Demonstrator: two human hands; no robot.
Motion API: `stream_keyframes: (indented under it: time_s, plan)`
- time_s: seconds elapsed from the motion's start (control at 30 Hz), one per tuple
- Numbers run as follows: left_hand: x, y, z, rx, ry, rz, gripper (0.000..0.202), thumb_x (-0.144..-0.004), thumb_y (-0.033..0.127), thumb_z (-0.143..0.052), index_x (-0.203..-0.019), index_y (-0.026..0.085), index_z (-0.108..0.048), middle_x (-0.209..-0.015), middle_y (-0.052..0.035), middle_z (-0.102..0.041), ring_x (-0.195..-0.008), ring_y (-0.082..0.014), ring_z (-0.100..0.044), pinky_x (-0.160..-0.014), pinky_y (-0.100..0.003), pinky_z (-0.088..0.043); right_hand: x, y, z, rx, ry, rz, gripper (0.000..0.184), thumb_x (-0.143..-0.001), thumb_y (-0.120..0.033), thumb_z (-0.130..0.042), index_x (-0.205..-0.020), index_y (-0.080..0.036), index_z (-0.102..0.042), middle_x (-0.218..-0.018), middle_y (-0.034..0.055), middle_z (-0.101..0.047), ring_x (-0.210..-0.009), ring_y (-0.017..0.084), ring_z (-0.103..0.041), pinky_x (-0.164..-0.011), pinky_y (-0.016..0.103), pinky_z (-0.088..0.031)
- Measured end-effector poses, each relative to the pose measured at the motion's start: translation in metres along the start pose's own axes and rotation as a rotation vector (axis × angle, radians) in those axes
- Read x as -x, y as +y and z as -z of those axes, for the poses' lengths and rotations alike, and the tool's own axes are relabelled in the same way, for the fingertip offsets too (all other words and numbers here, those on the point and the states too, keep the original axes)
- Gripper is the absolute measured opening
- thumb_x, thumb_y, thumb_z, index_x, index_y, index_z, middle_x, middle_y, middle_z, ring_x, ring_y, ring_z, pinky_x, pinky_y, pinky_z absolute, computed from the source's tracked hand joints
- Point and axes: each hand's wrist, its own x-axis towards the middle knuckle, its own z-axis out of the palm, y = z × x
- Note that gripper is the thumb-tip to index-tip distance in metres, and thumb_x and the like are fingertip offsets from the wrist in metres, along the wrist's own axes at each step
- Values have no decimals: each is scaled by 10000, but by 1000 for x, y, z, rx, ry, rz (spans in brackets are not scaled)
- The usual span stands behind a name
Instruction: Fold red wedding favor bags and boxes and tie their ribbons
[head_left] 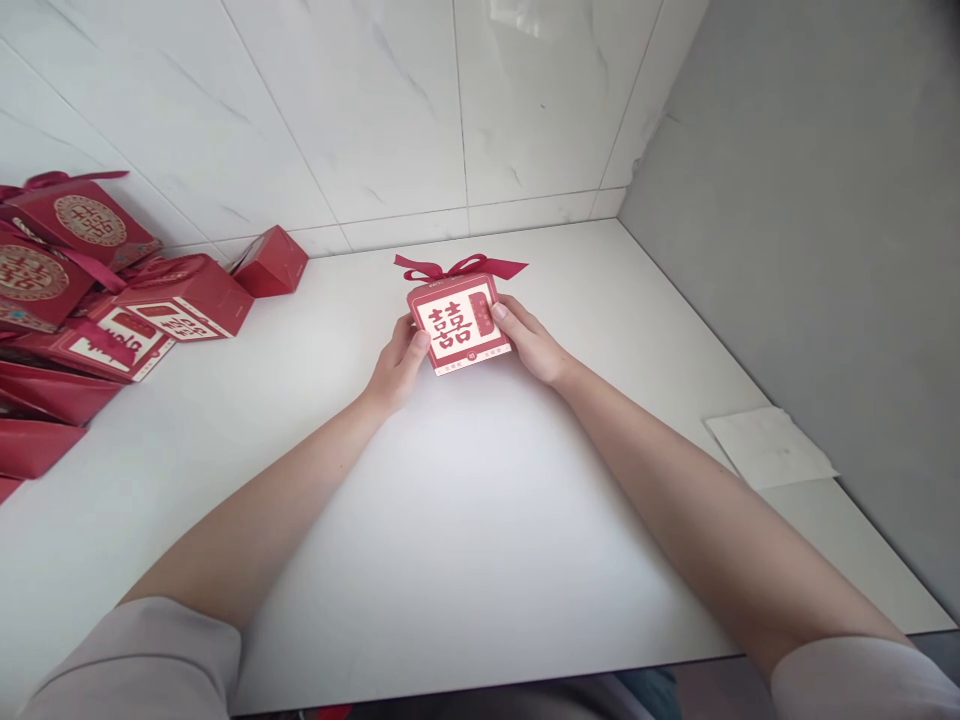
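Observation:
Between my two hands is a red and cream gift box (pixel 459 325) with a red double-happiness character on its front. A dark red ribbon bow (pixel 461 267) is tied on top, its tails spread to both sides. My left hand (pixel 400 365) grips the box's left side, thumb at the lower front edge. On the right side my right hand (pixel 529 335) holds it, thumb on the front panel. The fingers of both hands are mostly hidden behind the box. Its front tilts toward me, and I cannot tell whether its base touches the table.
Several red gift boxes (pixel 184 295), some with ribbons, are heaped at the left of the white table (pixel 450 560). One plain red box (pixel 271 262) stands at the heap's right end. A white paper sheet (pixel 772 447) lies near the right edge. Marbled tiles (pixel 375 110) line the back wall; a grey wall (pixel 810 200) borders the right.

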Motion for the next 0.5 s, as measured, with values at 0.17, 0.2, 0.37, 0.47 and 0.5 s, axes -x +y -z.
stream_keyframes:
  time_s: [0.17, 0.2, 0.37, 0.47, 0.5]
  plan:
    - [0, 2, 0, 5, -6, -6, 812, -889, 870, -493, -1419, 258, -545, -1443, -126, -670, -1332, -338, -635, -1211, -527, -415, 0, 0, 0, -14, -3, 1, 738, -898, -794, -634, -1407, -262, -593, -1351, 74, -744, -1282, 317, -688, -1172, 501, -488]
    - [0, 2, 0, 5, -6, -8, 807, -890, 870, -492, -1413, 258, -550, -1444, -127, -669, -1329, -338, -637, -1210, -527, -417, -1, 0, 0, -18, -4, 1, 740, -896, -795, -635, -1408, -262, -591, -1354, 74, -744, -1280, 318, -689, -1171, 501, -490]
    - [-1, 0, 1, -10, 5, -21, 787, -893, 867, -490, -1388, 259, -562, -1436, -124, -678, -1318, -339, -649, -1197, -525, -432, -2, 1, 0, -28, -5, -6, 749, -891, -793, -642, -1418, -264, -582, -1361, 72, -740, -1278, 312, -694, -1172, 494, -493]
    - [-1, -1, 1, -8, 1, -18, 779, -895, 863, -491, -1388, 263, -557, -1442, -118, -674, -1323, -337, -647, -1188, -517, -439, -2, 2, 0, -29, -7, -3, 757, -892, -794, -640, -1424, -259, -579, -1364, 77, -738, -1277, 311, -694, -1170, 491, -494]
    - [-1, -1, 1, -4, -2, -15, 773, -896, 861, -494, -1383, 264, -558, -1440, -115, -675, -1320, -335, -649, -1184, -512, -443, -2, 2, 0, -27, -7, -2, 760, -892, -794, -640, -1427, -257, -578, -1366, 79, -736, -1279, 310, -692, -1170, 490, -494]
